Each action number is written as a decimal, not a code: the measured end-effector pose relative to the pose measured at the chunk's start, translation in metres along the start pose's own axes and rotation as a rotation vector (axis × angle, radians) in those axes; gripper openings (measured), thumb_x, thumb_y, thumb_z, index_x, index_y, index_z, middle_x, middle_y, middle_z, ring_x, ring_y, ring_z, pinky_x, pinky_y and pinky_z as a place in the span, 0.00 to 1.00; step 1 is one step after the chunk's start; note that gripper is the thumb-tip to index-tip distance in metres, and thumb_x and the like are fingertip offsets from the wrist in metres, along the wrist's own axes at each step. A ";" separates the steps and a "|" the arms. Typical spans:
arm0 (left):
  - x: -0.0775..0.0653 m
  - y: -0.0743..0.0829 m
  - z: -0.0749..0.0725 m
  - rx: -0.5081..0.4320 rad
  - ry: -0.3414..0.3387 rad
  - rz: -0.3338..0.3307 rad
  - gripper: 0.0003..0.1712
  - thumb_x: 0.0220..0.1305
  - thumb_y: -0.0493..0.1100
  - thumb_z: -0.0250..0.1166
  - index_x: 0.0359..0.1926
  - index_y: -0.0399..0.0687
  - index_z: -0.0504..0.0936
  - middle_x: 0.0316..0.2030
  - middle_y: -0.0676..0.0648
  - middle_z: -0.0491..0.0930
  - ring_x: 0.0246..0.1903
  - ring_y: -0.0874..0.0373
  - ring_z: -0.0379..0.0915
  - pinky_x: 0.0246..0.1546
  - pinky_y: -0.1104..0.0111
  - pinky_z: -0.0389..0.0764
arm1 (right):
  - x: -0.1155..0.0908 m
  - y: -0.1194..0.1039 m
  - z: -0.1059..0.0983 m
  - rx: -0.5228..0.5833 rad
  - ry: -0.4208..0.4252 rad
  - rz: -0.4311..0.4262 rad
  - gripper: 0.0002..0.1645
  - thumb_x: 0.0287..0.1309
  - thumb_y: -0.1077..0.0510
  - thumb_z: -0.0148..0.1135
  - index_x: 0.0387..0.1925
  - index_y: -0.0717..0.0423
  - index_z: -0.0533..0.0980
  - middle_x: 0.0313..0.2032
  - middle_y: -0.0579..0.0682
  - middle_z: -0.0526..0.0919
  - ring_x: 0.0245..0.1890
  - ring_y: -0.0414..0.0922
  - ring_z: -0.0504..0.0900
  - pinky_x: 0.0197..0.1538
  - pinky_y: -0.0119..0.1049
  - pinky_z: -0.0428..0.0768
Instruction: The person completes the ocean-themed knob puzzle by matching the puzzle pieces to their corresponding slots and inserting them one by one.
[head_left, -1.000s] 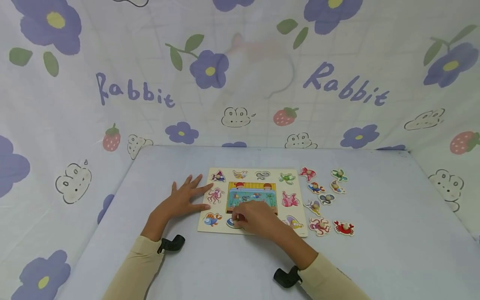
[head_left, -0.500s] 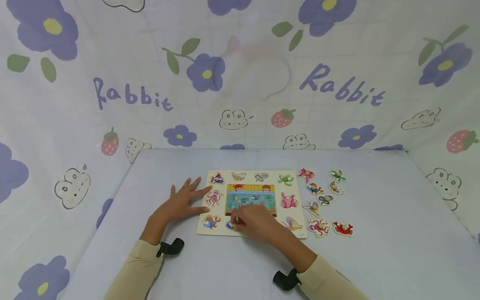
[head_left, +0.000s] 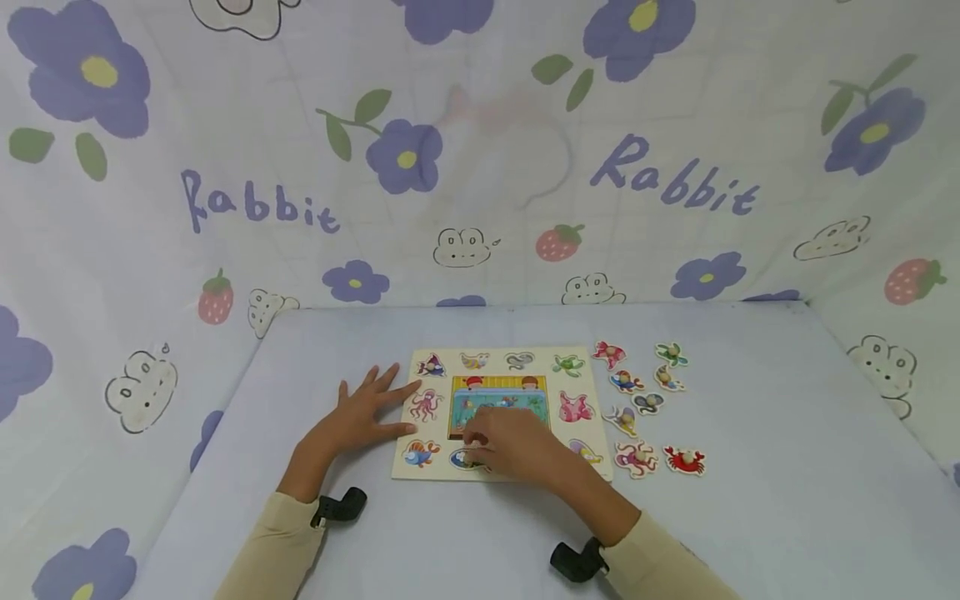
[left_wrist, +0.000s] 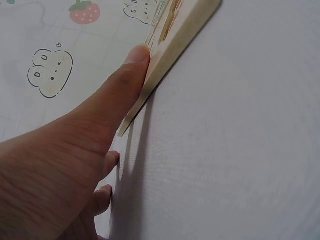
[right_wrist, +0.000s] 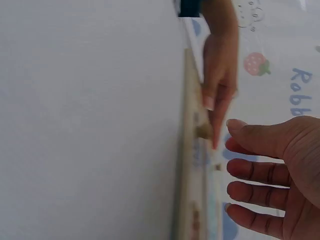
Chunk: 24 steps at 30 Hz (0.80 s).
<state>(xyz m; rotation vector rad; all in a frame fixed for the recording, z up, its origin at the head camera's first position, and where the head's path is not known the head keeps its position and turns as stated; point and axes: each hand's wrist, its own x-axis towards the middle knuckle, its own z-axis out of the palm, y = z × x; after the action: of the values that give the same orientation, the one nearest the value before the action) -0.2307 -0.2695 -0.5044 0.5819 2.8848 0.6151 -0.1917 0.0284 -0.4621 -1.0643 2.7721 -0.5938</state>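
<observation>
A wooden peg puzzle board (head_left: 405,471) with sea animals round an aquarium picture lies on the table. My left hand (head_left: 362,419) rests at its left edge with fingers spread; in the left wrist view the thumb (left_wrist: 131,75) lies against the board's side. Over the lower middle hovers my right hand (head_left: 517,442), holding nothing. Below its fingertips a blue puzzle piece (head_left: 461,457) sits at the bottom-row slot, partly hidden by the hand. In the right wrist view the right hand's fingers (right_wrist: 257,195) are loosely bent, apart from a wooden knob (right_wrist: 203,131) on the board.
Several loose knobbed pieces lie right of the board, among them a red crab (head_left: 685,461), an octopus (head_left: 636,458), a pink fish (head_left: 609,354) and a green turtle (head_left: 671,354). Behind the table (head_left: 750,533) hangs a flowered cloth (head_left: 510,192).
The right hand has let go of the blue piece at the bottom slot and lifted slightly, its fingers parting. The left hand stays at the board's edge. The head view has tilted up a little.
</observation>
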 end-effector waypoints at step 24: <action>-0.001 0.000 0.000 -0.016 -0.004 -0.008 0.46 0.60 0.67 0.69 0.76 0.64 0.66 0.80 0.40 0.48 0.78 0.33 0.33 0.65 0.25 0.29 | -0.047 0.094 -0.130 -0.087 0.363 0.216 0.09 0.64 0.54 0.70 0.42 0.54 0.86 0.28 0.46 0.83 0.28 0.45 0.74 0.30 0.37 0.73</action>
<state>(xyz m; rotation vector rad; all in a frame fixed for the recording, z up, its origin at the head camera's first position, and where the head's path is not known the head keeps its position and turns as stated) -0.2296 -0.2695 -0.5045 0.5683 2.8747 0.6347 -0.2460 0.1644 -0.3814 -0.7134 3.1951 -0.7040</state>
